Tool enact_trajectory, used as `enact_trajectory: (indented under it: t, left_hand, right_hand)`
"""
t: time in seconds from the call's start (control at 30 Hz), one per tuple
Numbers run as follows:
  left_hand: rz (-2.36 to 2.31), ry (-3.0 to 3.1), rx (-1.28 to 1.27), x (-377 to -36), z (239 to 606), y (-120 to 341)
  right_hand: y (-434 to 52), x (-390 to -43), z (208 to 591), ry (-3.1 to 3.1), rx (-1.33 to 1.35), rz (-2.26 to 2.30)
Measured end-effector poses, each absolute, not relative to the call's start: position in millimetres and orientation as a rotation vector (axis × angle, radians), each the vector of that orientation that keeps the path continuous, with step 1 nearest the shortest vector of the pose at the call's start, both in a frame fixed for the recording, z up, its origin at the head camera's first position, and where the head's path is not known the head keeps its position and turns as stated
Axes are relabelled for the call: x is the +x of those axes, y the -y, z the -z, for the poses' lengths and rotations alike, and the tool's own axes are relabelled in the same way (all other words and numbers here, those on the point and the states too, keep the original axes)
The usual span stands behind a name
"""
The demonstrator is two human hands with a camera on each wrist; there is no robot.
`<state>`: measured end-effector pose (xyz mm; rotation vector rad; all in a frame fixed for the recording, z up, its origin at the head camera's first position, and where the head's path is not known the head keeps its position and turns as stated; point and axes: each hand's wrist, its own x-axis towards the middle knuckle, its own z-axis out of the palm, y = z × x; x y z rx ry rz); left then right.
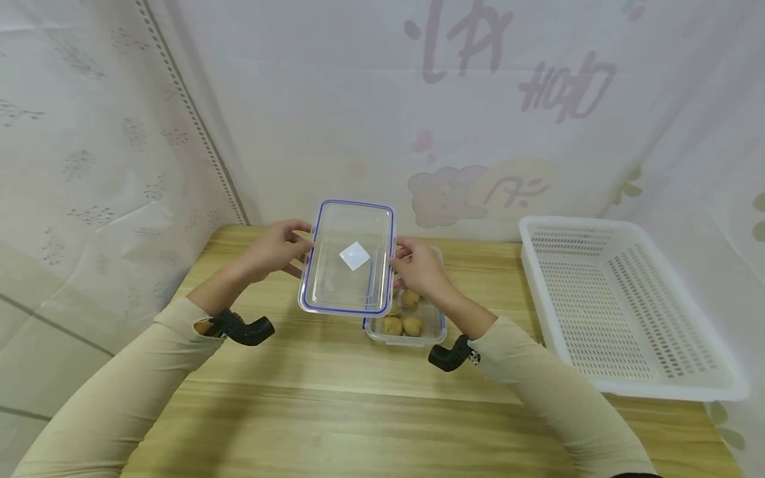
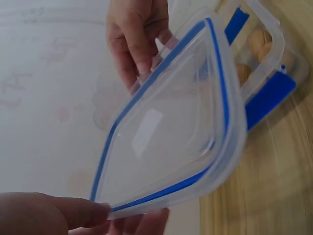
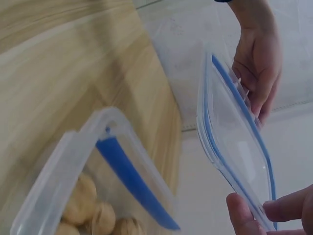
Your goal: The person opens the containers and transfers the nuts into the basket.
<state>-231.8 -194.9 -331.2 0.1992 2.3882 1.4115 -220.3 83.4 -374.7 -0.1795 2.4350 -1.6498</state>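
Your left hand (image 1: 276, 250) and right hand (image 1: 418, 267) pinch opposite edges of the clear lid (image 1: 349, 260). It hangs tilted above the walnut container (image 1: 406, 318) on the desk (image 1: 335, 398).

Two bare hands are in view, the left hand (image 1: 277, 250) and the right hand (image 1: 420, 267). One clear rectangular plastic lid with a blue seal (image 1: 349, 259) is at centre. One clear plastic container with blue clips (image 1: 431, 329) sits just right of it, with at least three tan walnuts (image 1: 410, 299) visible inside. One white perforated plastic basket (image 1: 621, 302) is at far right. One light wooden table (image 1: 335, 392) lies beneath everything.
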Motion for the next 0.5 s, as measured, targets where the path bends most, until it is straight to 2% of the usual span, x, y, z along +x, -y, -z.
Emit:
enact_trajectory:
  t: [0.5]
  left_hand:
    - [-1.137, -2.244, 0.125, -247, 340, 249]
  right_hand:
    - [-13, -226, 402, -2.375, -0.15, 1.615]
